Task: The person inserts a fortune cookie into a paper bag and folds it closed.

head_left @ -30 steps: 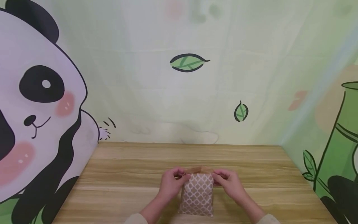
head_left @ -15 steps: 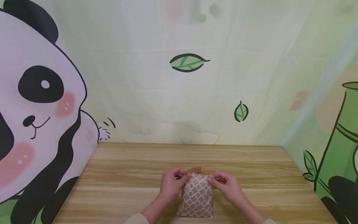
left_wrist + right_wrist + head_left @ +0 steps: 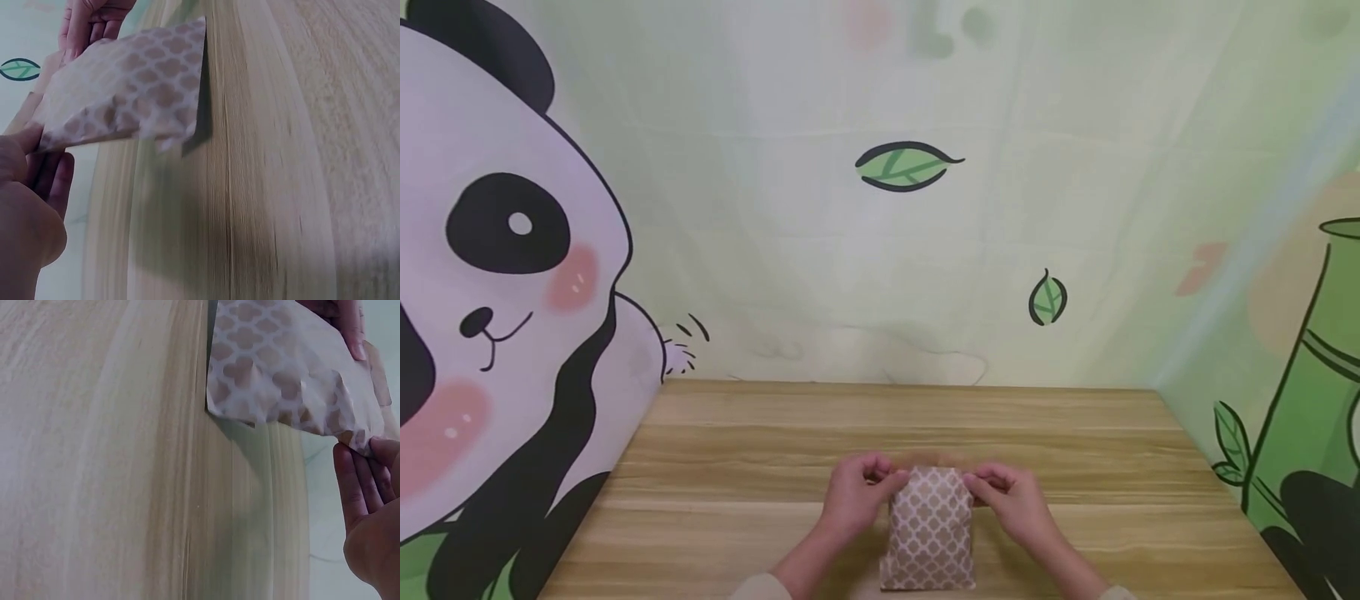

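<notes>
A brown paper bag (image 3: 929, 529) with a white lattice print stands tilted between the two hands, its lower edge at the table. My left hand (image 3: 854, 496) pinches the bag's upper left corner, thumb on the printed front and fingers behind. At the upper right corner my right hand (image 3: 1013, 500) pinches it the same way. In the left wrist view the printed side of the paper bag (image 3: 134, 81) shows creases along its edge. A plain brown flap sticks up past the top edge, partly hidden by the print side. What the bag holds inside cannot be seen.
The wooden table (image 3: 737, 467) runs back to a fabric backdrop (image 3: 760, 208) printed with leaves. A large printed panda (image 3: 535, 250) covers the left side wall, and a green bamboo drawing (image 3: 1311, 400) the right one.
The bag's lower edge has shifted slightly nearer to me, and its brown flap shows less above the top. The right hand slid its thumb inward, then back out to the corner.
</notes>
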`<control>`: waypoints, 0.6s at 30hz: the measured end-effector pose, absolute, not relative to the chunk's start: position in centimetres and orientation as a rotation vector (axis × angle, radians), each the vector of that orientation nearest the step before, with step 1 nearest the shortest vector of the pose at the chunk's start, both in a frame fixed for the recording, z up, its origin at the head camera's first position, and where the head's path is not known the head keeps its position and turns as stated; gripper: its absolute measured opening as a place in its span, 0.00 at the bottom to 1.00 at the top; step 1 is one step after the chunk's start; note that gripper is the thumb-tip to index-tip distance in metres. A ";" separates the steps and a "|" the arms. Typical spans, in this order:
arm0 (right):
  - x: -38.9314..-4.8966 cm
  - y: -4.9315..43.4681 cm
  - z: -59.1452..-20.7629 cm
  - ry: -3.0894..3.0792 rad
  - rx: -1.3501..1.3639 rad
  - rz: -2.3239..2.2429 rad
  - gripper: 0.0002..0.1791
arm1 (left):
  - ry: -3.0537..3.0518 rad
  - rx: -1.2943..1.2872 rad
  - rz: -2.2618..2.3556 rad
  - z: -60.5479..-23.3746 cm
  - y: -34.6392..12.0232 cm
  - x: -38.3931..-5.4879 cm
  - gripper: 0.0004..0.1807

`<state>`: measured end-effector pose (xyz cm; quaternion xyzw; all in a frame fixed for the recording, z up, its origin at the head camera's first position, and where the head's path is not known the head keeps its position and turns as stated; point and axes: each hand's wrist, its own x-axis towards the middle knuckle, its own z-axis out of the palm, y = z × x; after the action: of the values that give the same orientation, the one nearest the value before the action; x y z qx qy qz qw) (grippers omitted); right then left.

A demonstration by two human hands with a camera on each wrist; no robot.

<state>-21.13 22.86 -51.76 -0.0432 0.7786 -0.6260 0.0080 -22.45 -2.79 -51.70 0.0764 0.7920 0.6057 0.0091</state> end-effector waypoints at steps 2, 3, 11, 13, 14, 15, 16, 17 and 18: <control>-21.1 22.9 -51.8 2.428 -0.136 -1.970 0.08 | 2.489 0.296 1.852 -51.8 -3.1 -22.5 0.07; -21.1 22.9 -51.8 2.424 -0.137 -1.974 0.09 | 2.495 0.329 1.836 -51.8 -3.2 -22.5 0.07; -21.0 22.9 -51.7 2.386 -0.158 -1.985 0.10 | 2.441 0.493 1.764 -52.1 -3.6 -22.3 0.07; -21.0 22.9 -51.7 2.388 -0.149 -1.983 0.10 | 2.449 0.497 1.745 -52.2 -3.5 -22.3 0.08; -21.0 22.9 -51.7 2.387 -0.147 -1.984 0.10 | 2.457 0.494 1.737 -52.2 -3.5 -22.3 0.09; -21.1 22.9 -51.7 2.385 -0.142 -1.985 0.10 | 2.466 0.486 1.730 -52.1 -3.5 -22.3 0.09; -21.1 22.9 -51.7 2.379 -0.138 -1.989 0.11 | 2.472 0.476 1.724 -52.1 -3.5 -22.2 0.10; -21.1 22.9 -51.7 2.374 -0.138 -1.991 0.11 | 2.473 0.465 1.722 -52.0 -3.5 -22.2 0.10; -21.0 22.9 -51.7 2.363 -0.140 -1.996 0.11 | 2.473 0.456 1.717 -51.9 -3.5 -22.2 0.10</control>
<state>-21.04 22.93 -51.66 -0.0451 0.7631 -0.6443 0.0226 -22.20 -3.46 -51.88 0.1496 0.8112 0.5633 0.0483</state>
